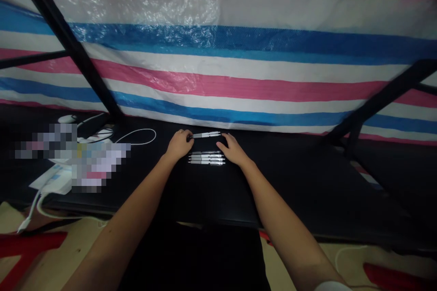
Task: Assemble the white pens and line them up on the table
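Note:
Several white and silver pens (206,159) lie side by side on the black surface (211,195), pointing left to right. Farther back, just above this row, is another slim white and silver pen or pair of pens (206,135). My left hand (180,144) is at its left end, thumb and fingertips drawn close around the tip. At its right end is my right hand (232,149), thumb and fingers spread apart, with the thumb near the right ends of the row.
White cables and a white power strip (61,179) lie with papers at the left. A striped plastic sheet (239,68) hangs behind the surface. Black metal bars (92,77) slant down at both sides. Red stool parts (30,243) show below.

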Motion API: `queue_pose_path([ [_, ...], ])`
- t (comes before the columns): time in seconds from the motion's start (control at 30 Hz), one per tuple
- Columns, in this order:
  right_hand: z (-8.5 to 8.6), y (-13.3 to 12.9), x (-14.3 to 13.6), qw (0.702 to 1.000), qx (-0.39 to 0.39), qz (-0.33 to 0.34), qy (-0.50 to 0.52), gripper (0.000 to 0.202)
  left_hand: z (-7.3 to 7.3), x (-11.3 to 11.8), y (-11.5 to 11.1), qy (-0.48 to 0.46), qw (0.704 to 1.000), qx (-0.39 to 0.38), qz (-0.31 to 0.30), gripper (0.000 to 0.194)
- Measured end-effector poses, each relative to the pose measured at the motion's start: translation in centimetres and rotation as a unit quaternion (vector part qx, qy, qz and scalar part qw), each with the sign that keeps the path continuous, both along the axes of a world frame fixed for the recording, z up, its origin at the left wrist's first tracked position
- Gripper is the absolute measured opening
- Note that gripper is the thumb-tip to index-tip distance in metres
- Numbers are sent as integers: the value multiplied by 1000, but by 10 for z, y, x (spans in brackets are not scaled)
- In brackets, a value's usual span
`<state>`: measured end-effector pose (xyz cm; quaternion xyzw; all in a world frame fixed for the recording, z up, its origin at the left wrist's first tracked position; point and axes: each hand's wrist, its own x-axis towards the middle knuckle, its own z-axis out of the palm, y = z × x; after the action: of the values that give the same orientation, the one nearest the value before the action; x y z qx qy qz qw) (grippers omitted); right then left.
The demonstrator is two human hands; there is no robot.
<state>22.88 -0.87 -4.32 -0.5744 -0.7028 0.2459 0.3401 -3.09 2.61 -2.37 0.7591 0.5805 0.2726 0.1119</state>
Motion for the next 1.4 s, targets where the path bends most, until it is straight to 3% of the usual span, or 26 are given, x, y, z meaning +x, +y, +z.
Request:
queue_pose_path([
  [0.13,-2,7,-8,1000,-5,4,-17,67,-5,1,3,27,1000,-7,-12,19],
  [0.83,4,2,-14,997,7,-30,71,43,-11,4,6,27,999,7,15,15],
  [1.1,4,2,-12,992,3,-40,120,42,-11,4,5,33,999,0,-42,10],
  [1.23,1,7,-14,961,13,-70,267,41,-2,5,-1,10,998,28,-50,11],
  [1.4,7,3,-26,892,-14,-30,451,43,12,17,-15,-52,993,68,-77,16],
])
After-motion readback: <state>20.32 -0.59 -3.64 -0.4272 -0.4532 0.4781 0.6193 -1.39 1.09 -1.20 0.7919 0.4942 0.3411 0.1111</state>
